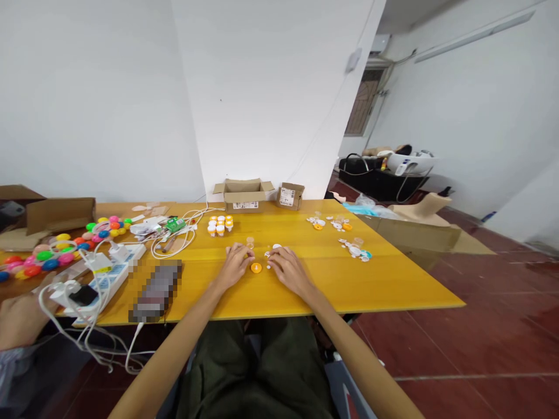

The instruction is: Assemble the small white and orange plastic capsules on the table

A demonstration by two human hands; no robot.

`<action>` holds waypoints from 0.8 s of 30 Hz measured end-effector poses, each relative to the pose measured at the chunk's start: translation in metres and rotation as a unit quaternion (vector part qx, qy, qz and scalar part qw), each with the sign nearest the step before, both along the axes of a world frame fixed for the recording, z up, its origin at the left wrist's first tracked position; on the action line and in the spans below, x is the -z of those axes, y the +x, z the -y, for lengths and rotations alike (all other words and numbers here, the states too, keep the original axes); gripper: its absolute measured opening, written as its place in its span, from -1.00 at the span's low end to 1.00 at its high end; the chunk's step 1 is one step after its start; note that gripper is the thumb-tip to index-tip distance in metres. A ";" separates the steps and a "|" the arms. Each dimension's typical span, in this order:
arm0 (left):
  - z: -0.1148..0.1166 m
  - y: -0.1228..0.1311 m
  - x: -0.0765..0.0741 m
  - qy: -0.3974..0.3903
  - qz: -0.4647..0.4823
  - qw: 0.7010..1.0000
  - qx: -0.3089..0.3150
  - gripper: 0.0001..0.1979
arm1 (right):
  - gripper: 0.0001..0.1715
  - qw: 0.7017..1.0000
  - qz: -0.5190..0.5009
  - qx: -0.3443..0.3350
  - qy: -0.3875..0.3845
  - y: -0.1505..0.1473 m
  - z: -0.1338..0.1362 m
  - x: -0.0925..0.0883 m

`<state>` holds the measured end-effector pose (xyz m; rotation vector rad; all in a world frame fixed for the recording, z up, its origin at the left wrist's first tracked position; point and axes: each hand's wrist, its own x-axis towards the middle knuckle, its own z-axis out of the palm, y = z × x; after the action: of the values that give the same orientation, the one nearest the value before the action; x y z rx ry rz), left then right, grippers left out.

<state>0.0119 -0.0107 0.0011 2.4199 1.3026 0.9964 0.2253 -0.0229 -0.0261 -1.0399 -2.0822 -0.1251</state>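
My left hand [236, 263] rests on the yellow table [393, 279], fingers curled down near a small clear cap by its fingertips. My right hand [286, 266] lies beside it, fingers bent over tiny white parts [268, 255]. A small orange round cap [256, 267] sits on the table between the two hands, touching neither. A white round piece [276, 247] lies just beyond my right fingers. What the fingertips pinch, if anything, is too small to make out.
A group of orange-and-white capped pieces [220, 224] stands further back, with two open cardboard boxes [244, 195] behind. More small parts [332, 223] lie at the right. Power strips and cables [113, 265] and coloured balls [65, 247] fill the left. Another person's hand [17, 320] is at the left edge.
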 end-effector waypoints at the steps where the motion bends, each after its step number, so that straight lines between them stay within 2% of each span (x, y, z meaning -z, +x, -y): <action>1: 0.000 0.000 -0.001 -0.001 0.003 1.000 0.006 -0.87 | -0.76 1.000 0.005 -0.009 0.001 0.000 0.002 0.000; 10: -0.001 -0.001 -0.004 -0.035 0.040 0.998 0.017 -0.86 | -0.79 0.999 0.046 -0.017 0.006 0.000 0.006 -0.001; 24: -0.005 -0.003 0.001 -0.039 0.052 0.998 0.025 -0.87 | -0.87 0.999 0.019 -0.027 -0.033 -0.024 0.006 -0.001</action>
<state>0.0094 -0.0061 0.0004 2.2991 1.2172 1.0241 0.2008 -0.0286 -0.0252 -1.0268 -2.1589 -0.0503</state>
